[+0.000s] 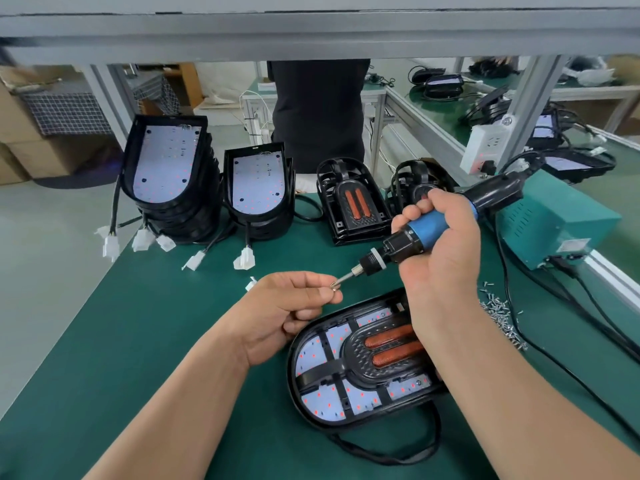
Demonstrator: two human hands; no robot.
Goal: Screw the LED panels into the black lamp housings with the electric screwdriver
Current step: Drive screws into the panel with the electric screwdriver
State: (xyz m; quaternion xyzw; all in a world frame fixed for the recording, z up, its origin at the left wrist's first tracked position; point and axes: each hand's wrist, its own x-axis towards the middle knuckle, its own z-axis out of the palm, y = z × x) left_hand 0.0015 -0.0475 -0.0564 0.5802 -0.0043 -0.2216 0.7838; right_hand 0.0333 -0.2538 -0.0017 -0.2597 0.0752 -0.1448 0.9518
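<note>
Pinched at the fingertips of the left hand: a screw too small to tell head or thread. Hidden under the curled fingers of the right hand: the middle of the electric screwdriver grip. Below those fingers, covered by wrist and forearm: the right side of the lamp housing and its LED panel. Right of and below them: loose screws, too small to count. Far beyond the fingers: a standing person, cut off above the torso by the shelf beam.

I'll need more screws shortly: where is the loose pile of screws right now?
In the head view, the pile of screws lies on the green mat at the right, beside the right forearm and in front of the teal power box.
</note>
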